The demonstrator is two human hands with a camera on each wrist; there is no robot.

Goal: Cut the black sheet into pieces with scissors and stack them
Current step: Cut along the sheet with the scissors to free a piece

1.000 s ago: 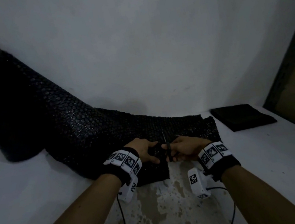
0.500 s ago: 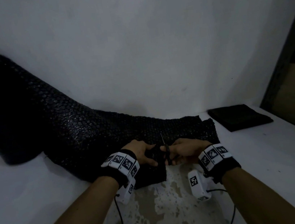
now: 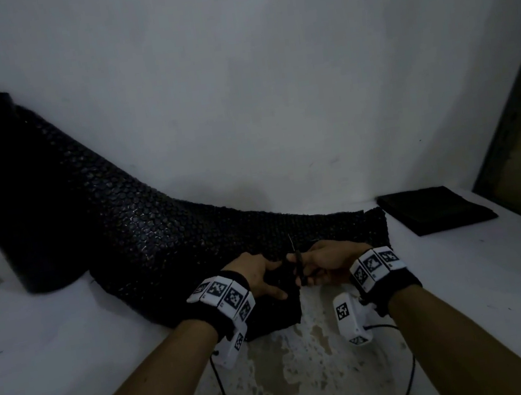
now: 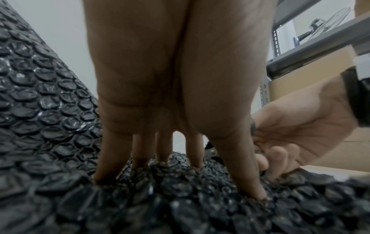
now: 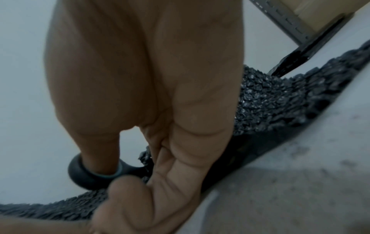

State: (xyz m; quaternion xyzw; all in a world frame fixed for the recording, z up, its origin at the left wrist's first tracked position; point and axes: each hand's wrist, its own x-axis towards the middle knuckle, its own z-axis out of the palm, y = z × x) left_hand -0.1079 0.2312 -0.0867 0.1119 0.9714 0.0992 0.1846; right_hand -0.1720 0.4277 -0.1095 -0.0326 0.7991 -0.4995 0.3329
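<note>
- Our right hand [image 3: 327,263] grips the scissors [image 3: 298,264]: the thumb sits through one dark handle ring [image 5: 88,175], the other fingers curled below it. The blades point away from us into the black sheet.
- Our left hand [image 3: 258,278] lies just left of the scissors, fingers straight and spread, fingertips [image 4: 258,194] pressing the black sheet [image 3: 143,233] flat; nothing is grasped.
- The black sheet is bubble-textured. Its near edge lies under both hands; a cut runs from that edge up to the scissors, and the part right of the cut lies flat on the table.
- Left of the scissors the sheet rises in a long slope to a thick dark roll [image 3: 8,199] leaning on the wall.
- Right of the scissors, well apart from the sheet's end, a flat stack of black pieces [image 3: 435,209] rests on the surface.
- Table [image 3: 57,359]: white and scuffed, with a worn patch [image 3: 310,368] of flaked paint nearest us, below the scissors.
- Wall [image 3: 269,79]: plain white, directly behind the sheet.
- Far right of the scissors, a grey slotted metal shelf frame [image 4: 312,52] holds brown cardboard boxes [image 4: 296,83].
- Room is dim; marker-tagged wristbands and thin black cables sit on both wrists.
</note>
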